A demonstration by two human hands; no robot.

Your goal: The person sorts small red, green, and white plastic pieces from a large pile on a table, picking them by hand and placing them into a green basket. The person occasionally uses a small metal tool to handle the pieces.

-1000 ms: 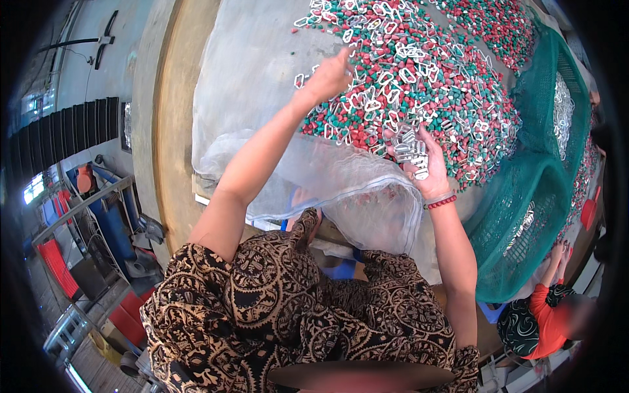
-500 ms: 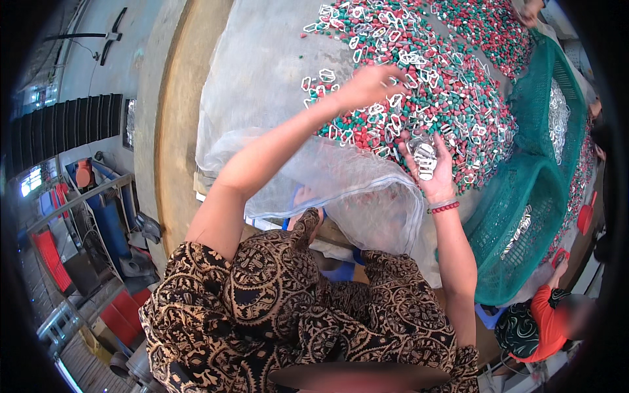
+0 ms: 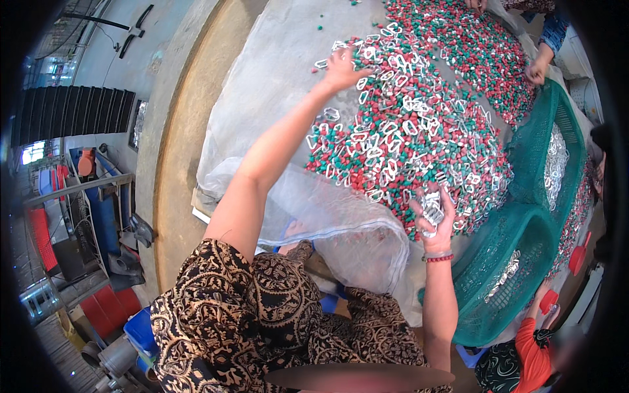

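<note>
A wide pile of small red and green pellets (image 3: 452, 171) lies in front of me, with many silvery metal loops (image 3: 392, 134), like open buckles, mixed in. My left hand (image 3: 342, 71) is stretched over the pile's far left side, its fingers spread beside a few loops, nothing visible in it. At the pile's near right edge, my right hand (image 3: 440, 230) is turned palm up. Its fingers curl round a small heap of metal loops (image 3: 432, 208).
Two teal mesh baskets (image 3: 466, 302) stand at the right with metal loops inside. A pale sheet (image 3: 252, 92) underlies the pile; sheer netting (image 3: 327, 206) hangs at the near edge. A co-worker's hand (image 3: 537, 69) is at the far right, an orange-sleeved person (image 3: 534, 344) at lower right.
My left hand has moved away and to the left over the pile, its fingers now spread. My right hand still holds the loops. The view has shifted, so the pile sits lower.
</note>
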